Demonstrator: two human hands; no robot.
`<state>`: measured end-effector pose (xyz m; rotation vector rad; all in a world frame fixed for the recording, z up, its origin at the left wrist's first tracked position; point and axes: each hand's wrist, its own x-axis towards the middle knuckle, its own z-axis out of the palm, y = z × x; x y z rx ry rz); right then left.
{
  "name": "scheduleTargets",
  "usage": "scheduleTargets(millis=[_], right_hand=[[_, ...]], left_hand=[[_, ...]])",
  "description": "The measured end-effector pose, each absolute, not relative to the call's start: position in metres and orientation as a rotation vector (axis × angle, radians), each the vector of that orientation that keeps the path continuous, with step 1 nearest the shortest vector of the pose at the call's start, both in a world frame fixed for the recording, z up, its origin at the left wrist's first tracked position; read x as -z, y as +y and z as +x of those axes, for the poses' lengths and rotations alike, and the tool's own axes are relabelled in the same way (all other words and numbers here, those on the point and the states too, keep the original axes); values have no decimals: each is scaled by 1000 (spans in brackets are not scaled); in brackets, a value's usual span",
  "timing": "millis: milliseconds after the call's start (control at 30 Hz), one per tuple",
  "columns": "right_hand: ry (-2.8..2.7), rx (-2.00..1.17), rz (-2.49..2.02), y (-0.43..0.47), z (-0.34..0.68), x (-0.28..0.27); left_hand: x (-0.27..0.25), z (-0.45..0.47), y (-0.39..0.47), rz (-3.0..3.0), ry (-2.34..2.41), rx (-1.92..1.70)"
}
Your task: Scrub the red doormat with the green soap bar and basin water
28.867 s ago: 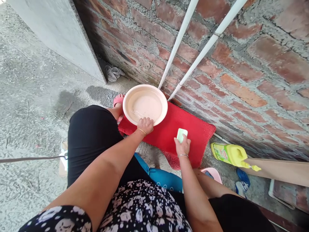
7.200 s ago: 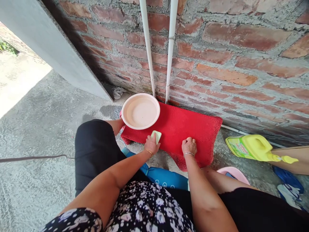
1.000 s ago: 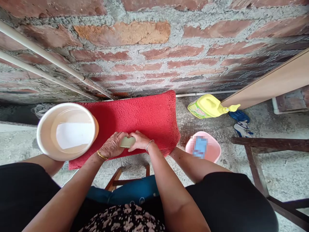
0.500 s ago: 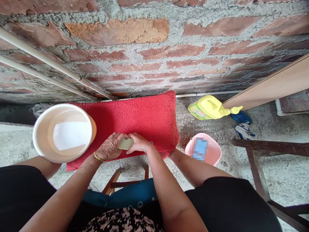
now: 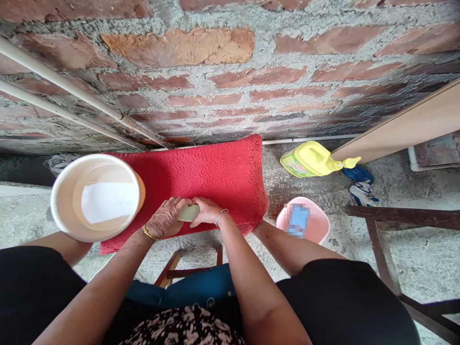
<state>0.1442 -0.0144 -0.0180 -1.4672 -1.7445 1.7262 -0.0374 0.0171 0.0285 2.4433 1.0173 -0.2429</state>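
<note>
My left hand (image 5: 167, 216) and my right hand (image 5: 207, 211) are closed from either side on a small pale green rounded block (image 5: 189, 213). It looks like a bar of soap or the back of a scrub brush; its underside is hidden. Both hands rest low over the near edge of a wet-looking red towel (image 5: 212, 172), which is spread on a raised surface. On the towel's left end stands a cream bucket (image 5: 57, 201) with water in it.
Beyond the towel rises a brick wall (image 5: 230, 76) with white pipes (image 5: 82, 105) at left. Right of the towel, a yellow detergent jug (image 5: 311, 160) and a pink basin (image 5: 321, 225) holding something blue stand on the floor. A dark wooden frame (image 5: 381, 249) is farther right.
The view has shifted very slightly. Both hands keep their hold on the pale green block in nearly the same spot on the towel.
</note>
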Motion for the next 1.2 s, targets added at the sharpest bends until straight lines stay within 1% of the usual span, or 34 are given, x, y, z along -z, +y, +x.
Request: scheduleTargets(millis=[167, 367, 467, 600, 733, 800, 900, 967, 1033, 1100, 1200], right_hand=[[-1809, -1665, -1535, -13, 138, 10], [-1937, -1432, -1729, 4, 163, -21], [-2121, -1357, -1873, 17, 201, -45], [-2287, -1234, -2121, 18, 280, -80], [-2097, -1147, -2341, -9, 365, -113], [-1949, -1166, -2400, -23, 392, -121], [-1752, -1214, -2355, -36, 401, -117], [-1683, -1234, -2252, -38, 391, -104], [-1629, -1262, -2169, -40, 375, -88], [-1529, -1233, -2168, -49, 363, -73], [-1316, -1001, -2316, -79, 357, -58]], left_hand=[[-28, -44, 11, 2441, 1046, 221], [-35, -51, 19, 2440, 1353, 91], [-36, -48, 24, 2345, 1485, 75], [-31, -36, 24, 2202, 1560, 254], [-26, -15, 18, 2165, 1533, 387], [-26, 0, 14, 2199, 1541, 344], [-32, 30, 7, 2270, 1458, 118], [-37, 48, 5, 2292, 1282, -46], [-41, 58, 7, 2297, 1169, -118], [-41, 55, 10, 2289, 1174, -61], [-31, 29, 14, 2239, 1285, 177]])
